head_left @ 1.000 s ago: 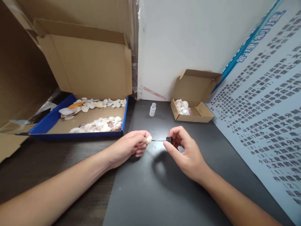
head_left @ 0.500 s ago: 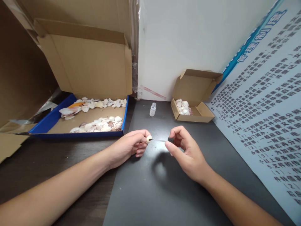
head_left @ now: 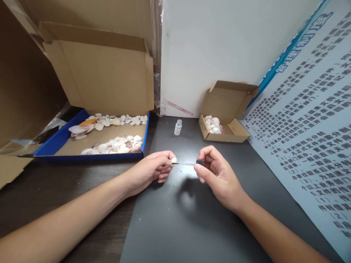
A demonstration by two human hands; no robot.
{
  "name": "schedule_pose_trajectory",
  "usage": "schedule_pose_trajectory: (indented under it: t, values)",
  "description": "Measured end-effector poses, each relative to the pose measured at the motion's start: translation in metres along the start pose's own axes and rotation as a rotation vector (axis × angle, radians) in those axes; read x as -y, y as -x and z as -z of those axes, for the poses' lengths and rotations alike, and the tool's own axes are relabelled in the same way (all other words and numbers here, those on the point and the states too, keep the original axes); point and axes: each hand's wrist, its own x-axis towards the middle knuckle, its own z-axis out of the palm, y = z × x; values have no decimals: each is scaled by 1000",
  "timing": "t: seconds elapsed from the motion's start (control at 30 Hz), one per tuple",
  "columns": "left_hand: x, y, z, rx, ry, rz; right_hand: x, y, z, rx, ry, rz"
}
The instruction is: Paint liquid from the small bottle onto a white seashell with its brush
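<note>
Mat (head_left: 164, 226) beneath shell (head_left: 174, 160) (and brush (head_left: 187, 164))

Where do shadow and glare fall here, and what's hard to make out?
Head view: soft shadow on the dark gray mat, below-left of the right hand; pale glare beneath the applicator brush; the shell in the left hand shows too little for detail.

Arms (head_left: 90, 212) angled fwd, L hand (head_left: 152, 168) — pinched, R hand (head_left: 219, 179) — pinched too, apart
</note>
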Motion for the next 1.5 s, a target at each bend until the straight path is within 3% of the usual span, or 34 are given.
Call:
schedule_pose_trajectory:
  t: [0.2, 0.33, 0.47, 0.6, 0.73, 0.9, 1.0, 1.13, 1.27, 1.4, 1.5]
  values:
    - [0, 0, -1, 2, 0, 2, -1, 0, 0, 11, -42, -11]
    - [1, 0, 0, 1, -5, -3, 0, 0, 0, -23, 56, -15]
    - [1, 0, 0, -5, -1, 9, 1, -1, -1, 20, -23, -17]
    - [0, 0, -1, 1, -12, 2, 1, 0, 0, -21, 91, -8]
    - [-1, 0, -1, 2, -9, 0, 0, 0, 0, 15, 4, -22]
    - [-1, 0, -1, 2, -13, -7, 0, -2, -2, -34, 88, -2]
    - [-1, 0, -2, -1, 2, -11, 0, -1, -2, -12, 17, -6]
    - [-1, 0, -2, -7, 9, -20, -1, 0, -1, -43, 125, -15]
    - [0, 0, -1, -13, 43, -8, -2, 0, -1, -23, 34, -15]
    - [-1, 0, -1, -3, 77, 5, -2, -1, 0, -35, 139, -28]
    - [-2, 1, -1, -1, 90, 13, -2, -1, -1, -34, 79, -18]
